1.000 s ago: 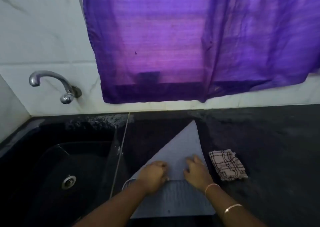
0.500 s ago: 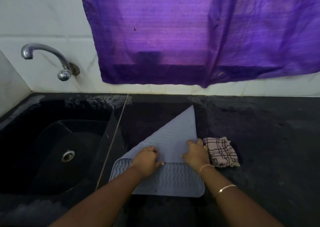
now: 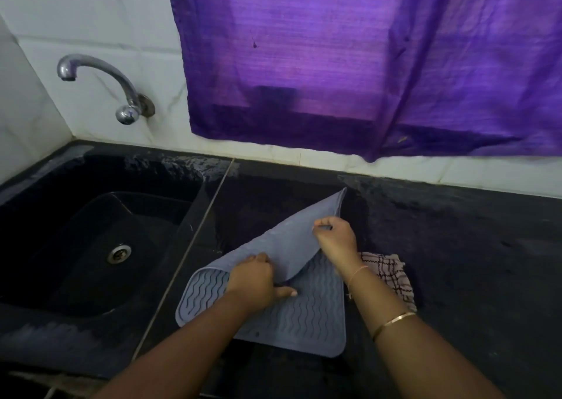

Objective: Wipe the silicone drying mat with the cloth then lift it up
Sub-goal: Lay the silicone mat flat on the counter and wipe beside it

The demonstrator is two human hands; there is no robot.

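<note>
Silicone drying mat [image 3: 304, 313] is spread on the black tabletop [image 3: 471, 246], its near ribbed half lying flat and its far half folded back over itself toward the hands. Nearest, the left hand [image 3: 255, 280] is closed on the folded flap at its lower edge, thumb pressed flat on the ribs. Just beyond and to the right, the right hand [image 3: 333, 240] is pinched shut on the flap's upper edge, which is raised clear of the ribbed half. The checked cloth [image 3: 392, 274] is left lying just right of the right wrist, touching the mat's right edge and held by neither hand. Well to the left of the left hand, the sink [image 3: 100, 246] and tap [image 3: 121, 88] are seen; beyond both hands a purple curtain [image 3: 365, 64] is hung.

For a clean lift, both edges are best kept gripped and raised together, so that the limp sheet is not dragged across the cloth.

Compared with half a second earlier, the right hand's edge is held higher and the flap is opened further.
</note>
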